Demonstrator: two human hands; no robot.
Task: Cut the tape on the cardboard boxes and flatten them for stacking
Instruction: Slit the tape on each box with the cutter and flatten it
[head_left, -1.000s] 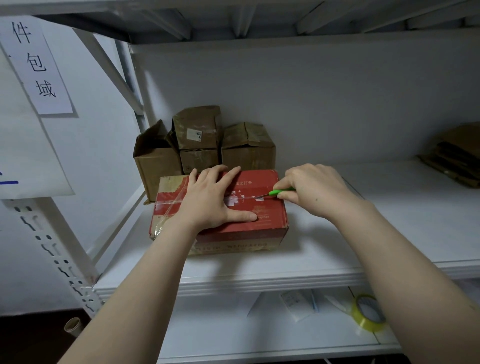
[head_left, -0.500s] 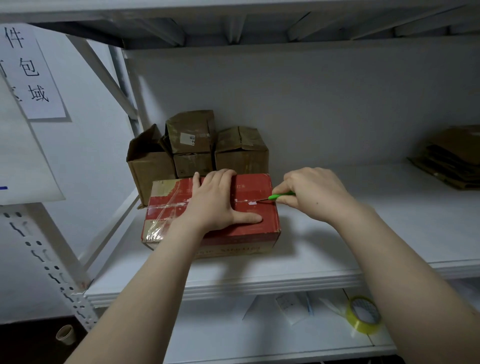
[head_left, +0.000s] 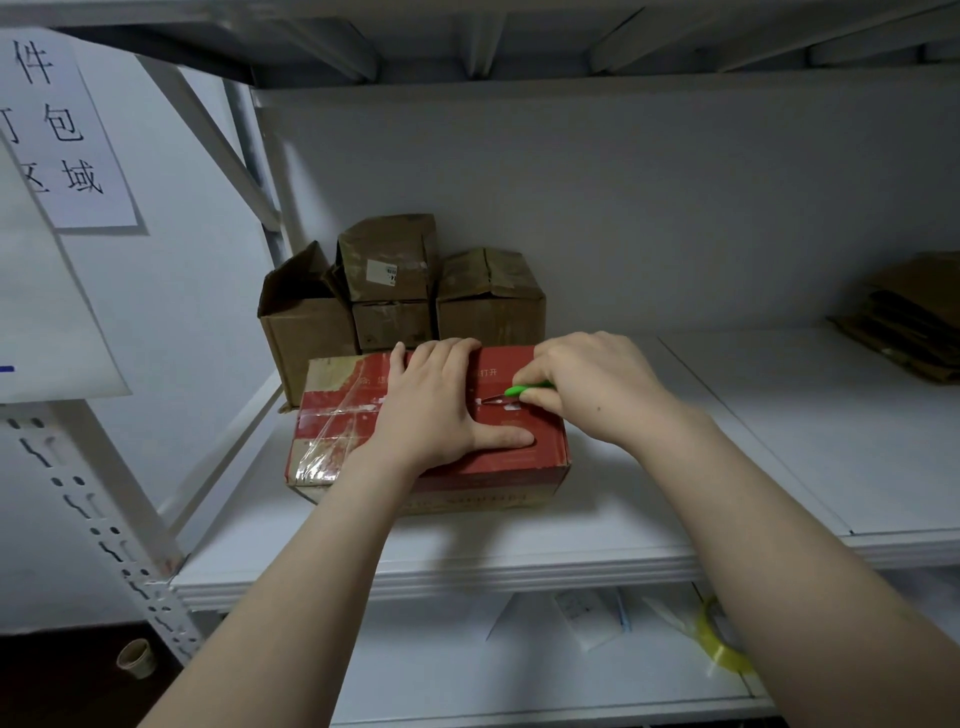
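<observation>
A red cardboard box (head_left: 332, 415) with clear tape across its top lies on the white shelf (head_left: 779, 441). My left hand (head_left: 434, 405) lies flat on the box top, fingers straight, thumb stretched toward the right. My right hand (head_left: 592, 387) grips a small green-handled cutter (head_left: 522, 391). Its blade tip touches the tape seam on the box top, just right of my left hand.
Three brown cardboard boxes (head_left: 395, 291) stand behind the red box, the left one with a flap up. Flattened cardboard (head_left: 909, 317) lies at the far right of the shelf. A roll of clear tape (head_left: 722, 644) and papers sit on the lower shelf. A shelf post (head_left: 104, 519) stands at left.
The cutter's blade has crept left along the tape seam toward my left hand. My left hand stays pressed on the box. The camera has shifted slightly.
</observation>
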